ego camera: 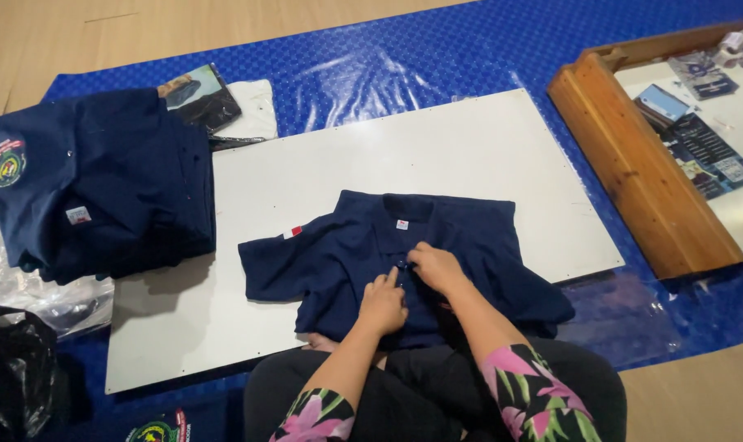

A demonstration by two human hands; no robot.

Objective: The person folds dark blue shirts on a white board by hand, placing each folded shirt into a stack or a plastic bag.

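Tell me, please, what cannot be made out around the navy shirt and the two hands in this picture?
- Head view: the placket of the navy shirt is hidden under the left hand and right hand; whether a button is pinched cannot be told.
- The shirt's lower hem is covered by the person's lap.
- The badge on the stack of folded shirts is too small.
- The wooden tray is cut off by the right edge.

Both forearms reach up from six o'clock in flowered sleeves, the left hand (383,304) fisted with knuckles up, the right hand (437,267) just beyond it toward one o'clock, fingers curled and pinching, the two nearly touching.
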